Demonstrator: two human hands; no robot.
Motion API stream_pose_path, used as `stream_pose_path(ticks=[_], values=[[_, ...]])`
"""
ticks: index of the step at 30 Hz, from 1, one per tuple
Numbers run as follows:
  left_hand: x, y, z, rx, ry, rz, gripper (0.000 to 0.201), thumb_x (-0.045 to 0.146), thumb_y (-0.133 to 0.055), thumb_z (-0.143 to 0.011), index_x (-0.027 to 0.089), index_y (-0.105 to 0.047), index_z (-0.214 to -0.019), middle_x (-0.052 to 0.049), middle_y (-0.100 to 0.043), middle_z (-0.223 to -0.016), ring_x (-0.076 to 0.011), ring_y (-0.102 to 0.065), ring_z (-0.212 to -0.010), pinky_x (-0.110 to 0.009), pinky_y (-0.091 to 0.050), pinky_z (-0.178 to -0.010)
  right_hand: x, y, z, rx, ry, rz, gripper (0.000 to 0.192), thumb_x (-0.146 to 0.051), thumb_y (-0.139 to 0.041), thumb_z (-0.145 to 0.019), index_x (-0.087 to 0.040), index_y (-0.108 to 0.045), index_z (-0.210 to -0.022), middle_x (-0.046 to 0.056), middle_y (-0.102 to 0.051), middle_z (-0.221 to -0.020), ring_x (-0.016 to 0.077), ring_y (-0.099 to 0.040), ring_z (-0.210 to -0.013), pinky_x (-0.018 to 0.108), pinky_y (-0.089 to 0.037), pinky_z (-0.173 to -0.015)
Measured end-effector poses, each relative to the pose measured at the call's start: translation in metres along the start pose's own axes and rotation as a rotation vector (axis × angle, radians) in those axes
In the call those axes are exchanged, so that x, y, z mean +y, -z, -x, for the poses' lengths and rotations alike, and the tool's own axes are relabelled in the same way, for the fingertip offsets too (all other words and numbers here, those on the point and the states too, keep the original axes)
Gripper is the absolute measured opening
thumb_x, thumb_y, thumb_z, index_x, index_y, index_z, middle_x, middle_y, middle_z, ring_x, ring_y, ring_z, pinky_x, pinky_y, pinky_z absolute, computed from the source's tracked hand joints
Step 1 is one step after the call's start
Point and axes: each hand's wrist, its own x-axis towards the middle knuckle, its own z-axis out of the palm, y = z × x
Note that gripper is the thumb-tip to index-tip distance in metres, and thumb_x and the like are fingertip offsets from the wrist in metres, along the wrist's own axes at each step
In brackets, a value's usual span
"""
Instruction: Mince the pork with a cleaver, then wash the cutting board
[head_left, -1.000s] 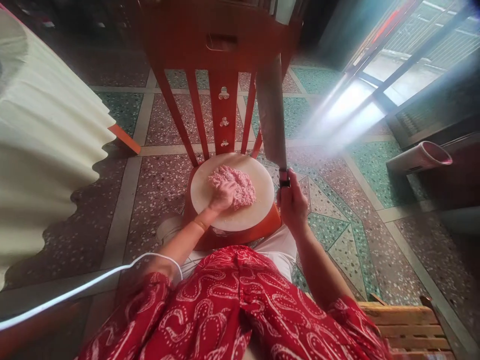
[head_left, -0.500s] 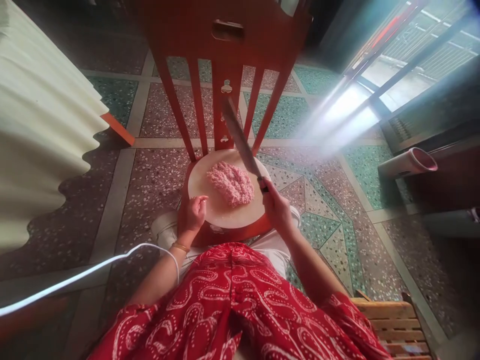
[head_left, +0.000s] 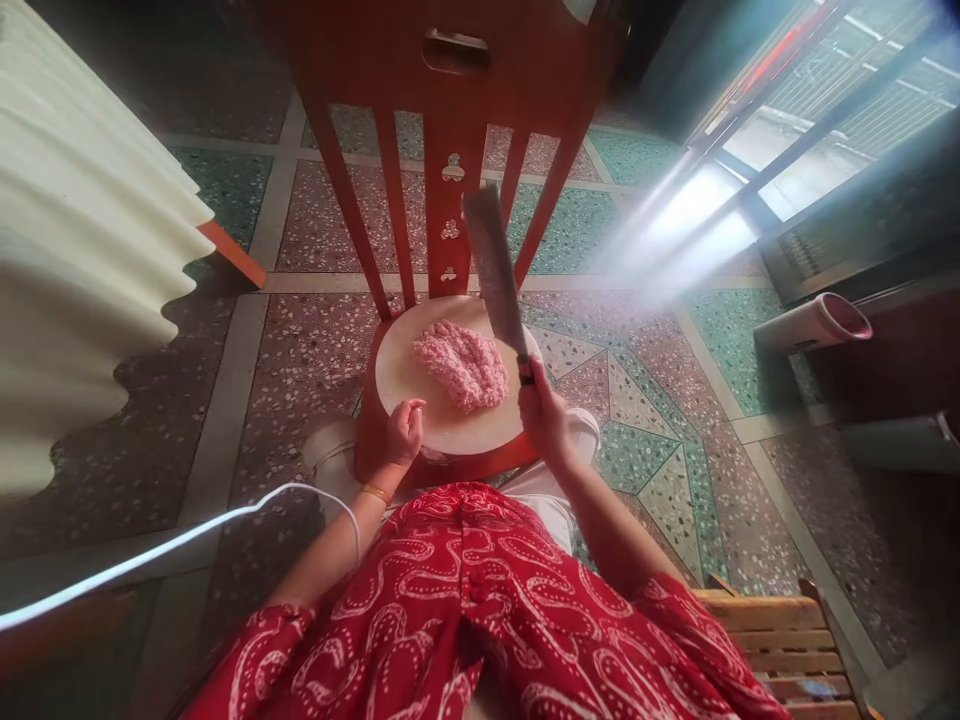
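Note:
A mound of pink minced meat (head_left: 460, 366) lies on a round, pale cutting board (head_left: 397, 372), which rests on the seat of a red wooden chair (head_left: 454, 465). My right hand (head_left: 546, 412) is closed round the dark handle of a cleaver (head_left: 495, 268). Its broad blade points up and away, raised above the board's right far side and apart from the meat. At the near left edge of the board is my left hand (head_left: 406, 432), fingers curled into a loose fist. Nothing shows between those fingers.
The chair's slatted back (head_left: 442, 225) rises behind the board. A white cable (head_left: 187, 538) runs in from the left near my left forearm. Pale draped cloth (head_left: 82, 260) hangs at left. A white bin (head_left: 814, 325) and a slatted wooden seat (head_left: 784, 635) are at right.
The cleaver has swung to the right and turned so more of its blade face shows. My left hand has shifted slightly right, along the board's near edge.

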Motion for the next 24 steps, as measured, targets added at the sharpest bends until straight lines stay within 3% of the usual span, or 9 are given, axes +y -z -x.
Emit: stream_pose_path(ticks=[3,5,9,11,13,16,18,22,24], values=[[0.002,-0.001,-0.001,-0.013,-0.006,-0.03,0.022,0.028,-0.038,-0.089,0.019,-0.058,-0.093,-0.008,-0.065,-0.091,-0.0193,-0.062,-0.088,-0.034,-0.049,-0.085,0.019,-0.02,0.005,-0.178,-0.142,0.049,0.045,-0.032,-0.046,-0.09,-0.021,-0.055,-0.133,0.008,-0.069,-0.113,0.0237,-0.065,-0.104,0.039,-0.051,-0.092],[0.001,-0.001,0.0,-0.012,-0.004,-0.035,0.021,0.027,-0.039,-0.088,0.019,-0.057,-0.092,-0.007,-0.065,-0.089,-0.0193,-0.062,-0.087,-0.033,-0.049,-0.083,0.018,-0.017,0.003,-0.257,-0.204,0.062,0.043,-0.032,-0.046,-0.09,-0.021,-0.058,-0.13,0.007,-0.072,-0.106,0.0237,-0.068,-0.096,0.038,-0.053,-0.087],[-0.003,-0.003,0.001,0.0,-0.007,-0.038,0.022,0.027,-0.038,-0.089,0.019,-0.057,-0.093,-0.008,-0.065,-0.091,-0.0194,-0.062,-0.087,-0.033,-0.049,-0.082,-0.015,0.008,-0.011,-0.099,-0.046,-0.025,0.046,-0.036,-0.041,-0.093,-0.023,-0.051,-0.136,0.004,-0.065,-0.122,0.0197,-0.065,-0.104,0.032,-0.051,-0.091],[-0.004,-0.004,0.002,0.005,-0.007,-0.041,0.022,0.027,-0.037,-0.089,0.019,-0.057,-0.094,-0.007,-0.065,-0.091,-0.0192,-0.063,-0.087,-0.033,-0.049,-0.082,-0.024,0.008,-0.015,-0.006,0.047,-0.053,0.049,-0.036,-0.039,-0.093,-0.022,-0.048,-0.139,0.004,-0.06,-0.13,0.0189,-0.06,-0.113,0.032,-0.047,-0.098],[-0.004,-0.004,0.002,0.004,-0.011,-0.038,0.022,0.028,-0.038,-0.089,0.019,-0.057,-0.094,-0.007,-0.065,-0.092,-0.0192,-0.062,-0.088,-0.033,-0.049,-0.083,-0.018,-0.005,-0.014,-0.032,0.057,-0.045,0.048,-0.034,-0.039,-0.092,-0.021,-0.049,-0.138,0.005,-0.06,-0.13,0.019,-0.06,-0.115,0.032,-0.047,-0.098],[-0.003,-0.004,0.001,0.008,-0.005,-0.047,0.021,0.027,-0.038,-0.088,0.019,-0.057,-0.091,-0.008,-0.065,-0.089,-0.0197,-0.062,-0.087,-0.033,-0.049,-0.082,0.004,-0.026,-0.007,-0.234,-0.085,0.042,0.043,-0.031,-0.046,-0.09,-0.026,-0.056,-0.131,0.004,-0.069,-0.115,0.0209,-0.066,-0.103,0.032,-0.052,-0.088],[-0.002,-0.004,0.001,0.009,0.003,-0.045,0.02,0.026,-0.038,-0.088,0.019,-0.057,-0.089,-0.007,-0.065,-0.087,-0.0199,-0.062,-0.085,-0.034,-0.049,-0.081,0.009,-0.025,-0.005,-0.304,-0.16,0.08,0.04,-0.03,-0.047,-0.089,-0.028,-0.059,-0.128,0.003,-0.071,-0.109,0.0216,-0.068,-0.098,0.032,-0.053,-0.085],[-0.001,-0.003,0.001,-0.006,-0.005,-0.035,0.021,0.026,-0.037,-0.089,0.02,-0.057,-0.091,-0.007,-0.065,-0.09,-0.0192,-0.062,-0.086,-0.033,-0.049,-0.082,-0.013,0.003,-0.01,-0.183,-0.039,0.0,0.044,-0.035,-0.043,-0.093,-0.025,-0.053,-0.134,0.002,-0.071,-0.11,0.0188,-0.067,-0.098,0.031,-0.052,-0.088],[-0.001,-0.003,0.002,-0.002,-0.009,-0.04,0.022,0.026,-0.037,-0.089,0.019,-0.057,-0.092,-0.008,-0.065,-0.091,-0.0192,-0.062,-0.087,-0.033,-0.049,-0.082,-0.02,0.007,-0.012,-0.09,0.043,-0.046,0.047,-0.036,-0.04,-0.093,-0.023,-0.049,-0.138,0.003,-0.067,-0.118,0.0184,-0.065,-0.103,0.031,-0.05,-0.092]])
